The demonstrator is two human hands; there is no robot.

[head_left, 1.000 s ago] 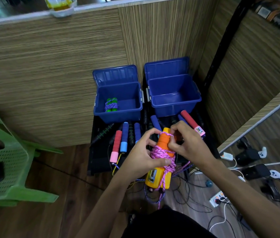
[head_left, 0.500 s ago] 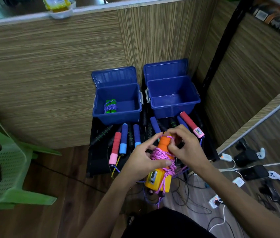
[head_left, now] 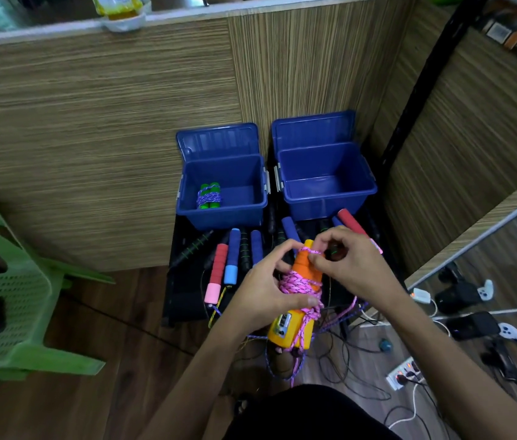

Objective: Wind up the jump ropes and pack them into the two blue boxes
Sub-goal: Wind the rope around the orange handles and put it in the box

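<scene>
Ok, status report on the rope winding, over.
Left hand grips the orange handles; right hand pinches the pink rope at their top. Right blue box empty. Nothing blocking.

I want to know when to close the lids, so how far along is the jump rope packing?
Done: one wound green-handled rope lies in the left blue box. The right blue box looks empty. In hand: the left hand grips the orange handles while the right hand loops the pink rope round them. Left: several loose ropes lie before the boxes.
</scene>
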